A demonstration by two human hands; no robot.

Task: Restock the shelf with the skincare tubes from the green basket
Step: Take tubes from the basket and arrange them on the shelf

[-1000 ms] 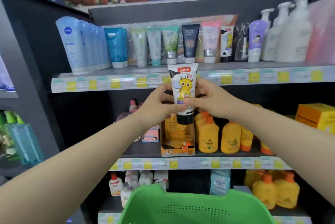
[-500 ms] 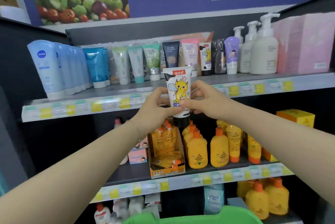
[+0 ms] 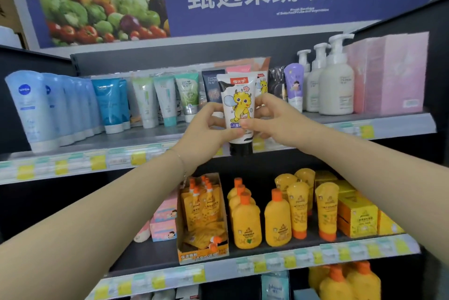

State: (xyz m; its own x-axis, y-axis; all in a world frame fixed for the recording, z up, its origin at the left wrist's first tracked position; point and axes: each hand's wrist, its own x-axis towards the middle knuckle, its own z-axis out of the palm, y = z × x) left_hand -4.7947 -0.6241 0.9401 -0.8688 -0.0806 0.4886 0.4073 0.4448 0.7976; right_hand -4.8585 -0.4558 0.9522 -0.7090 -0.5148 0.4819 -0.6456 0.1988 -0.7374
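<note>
Skincare tube (image 3: pixel 239 105), white, yellow cartoon, black cap, is being pinched by left hand (image 3: pixel 206 135) and right hand (image 3: pixel 279 122) fingers (image 3: pixel 247 125); placing is likely needing a gap on grey shelf (image 3: pixel 150 138).

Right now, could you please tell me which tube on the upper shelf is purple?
The purple tube at the row's right end, beside the white pump bottles; the others are blue, green, dark or pink.

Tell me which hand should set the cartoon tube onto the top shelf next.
Probably the right hand. Both hands grip the cartoon tube, but its matching tube stands just right of it on the top shelf, nearer that hand; the left hand would have to reach across.
</note>
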